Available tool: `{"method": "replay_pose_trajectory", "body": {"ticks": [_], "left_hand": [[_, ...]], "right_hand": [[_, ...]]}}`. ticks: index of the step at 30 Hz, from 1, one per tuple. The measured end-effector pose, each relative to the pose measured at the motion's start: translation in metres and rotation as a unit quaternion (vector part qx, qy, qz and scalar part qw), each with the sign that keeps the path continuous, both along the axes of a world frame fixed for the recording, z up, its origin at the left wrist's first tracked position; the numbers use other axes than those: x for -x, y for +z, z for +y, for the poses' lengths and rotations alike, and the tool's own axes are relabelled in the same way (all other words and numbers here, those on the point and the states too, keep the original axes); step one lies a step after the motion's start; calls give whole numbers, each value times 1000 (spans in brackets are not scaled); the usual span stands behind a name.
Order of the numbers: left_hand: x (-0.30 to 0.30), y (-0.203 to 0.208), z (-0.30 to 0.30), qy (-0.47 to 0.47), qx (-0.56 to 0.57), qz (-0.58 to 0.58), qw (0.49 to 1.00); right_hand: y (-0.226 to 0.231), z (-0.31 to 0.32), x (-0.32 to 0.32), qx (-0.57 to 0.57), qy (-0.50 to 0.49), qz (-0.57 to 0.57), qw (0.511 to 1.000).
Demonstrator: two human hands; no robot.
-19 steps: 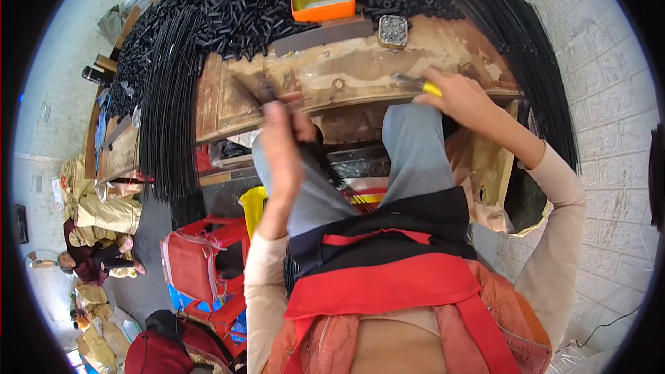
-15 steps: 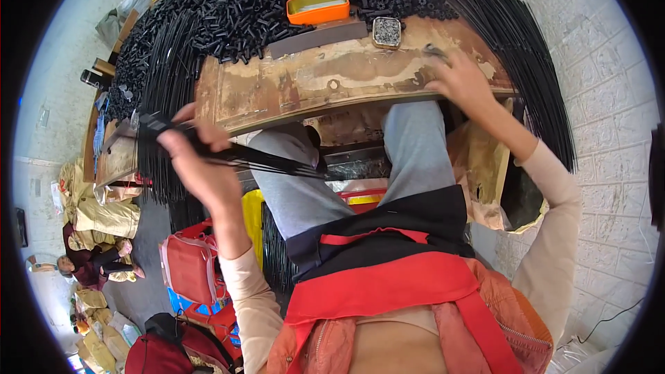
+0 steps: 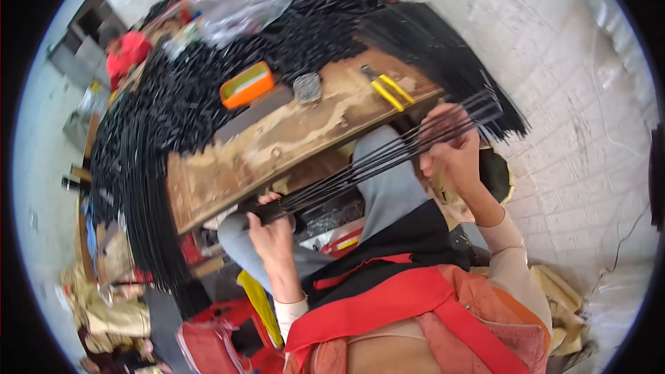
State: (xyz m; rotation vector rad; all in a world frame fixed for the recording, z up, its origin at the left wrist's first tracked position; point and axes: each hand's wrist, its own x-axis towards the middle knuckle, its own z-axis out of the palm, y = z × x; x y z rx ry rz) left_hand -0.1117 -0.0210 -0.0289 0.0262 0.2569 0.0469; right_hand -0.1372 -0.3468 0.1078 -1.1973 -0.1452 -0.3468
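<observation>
A bundle of thin black rods (image 3: pixel 360 174) stretches slantwise over my lap, in front of the table edge. My left hand (image 3: pixel 272 235) is closed around its lower left end, where a dark thicker part shows between the fingers. Toward the upper right end, my right hand (image 3: pixel 451 149) has its fingers curled round the rods, somewhat blurred; the rod tips stick out past it. Pliers with yellow handles (image 3: pixel 392 90) lie on the wooden table (image 3: pixel 228 170), apart from both hands.
Black short parts (image 3: pixel 180 97) are heaped across the table's back. Long black rods hang over its left side (image 3: pixel 147 201) and right side (image 3: pixel 443 48). An orange box (image 3: pixel 247 85) and a small metal tin (image 3: pixel 307 87) stand midway. Two people in red sit beyond.
My right hand has left the tabletop and come down to the rods; the pliers now lie on the table. My left hand has moved right and nearer me with the bundle. The view has turned.
</observation>
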Motion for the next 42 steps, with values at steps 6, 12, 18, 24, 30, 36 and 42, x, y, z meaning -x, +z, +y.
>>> {"method": "replay_pose_trajectory", "body": {"ticks": [6, 12, 18, 24, 30, 36, 42], "left_hand": [[-2, -130, -38, -270, 71, 120, 953], [14, -5, -87, -211, -569, -93, 789], [21, 62, -69, -170, -548, -135, 807], [18, 53, -60, -148, -584, -117, 789], [17, 63, -41, -185, -575, -121, 787], [32, 66, -59, -63, -577, -115, 806], [14, 71, -41, -143, -458, -208, 852]], "right_hand": [[25, -14, -6, 23, 65, 18, 997], [-67, 62, -20, 229, 196, 20, 953], [-65, 78, -39, 136, 278, 104, 945], [-79, 84, -48, 20, 355, 197, 914], [-69, 94, -48, 40, 404, 204, 891], [-69, 106, -33, 91, 231, 37, 968], [-62, 110, -42, -36, 374, -4, 927]]}}
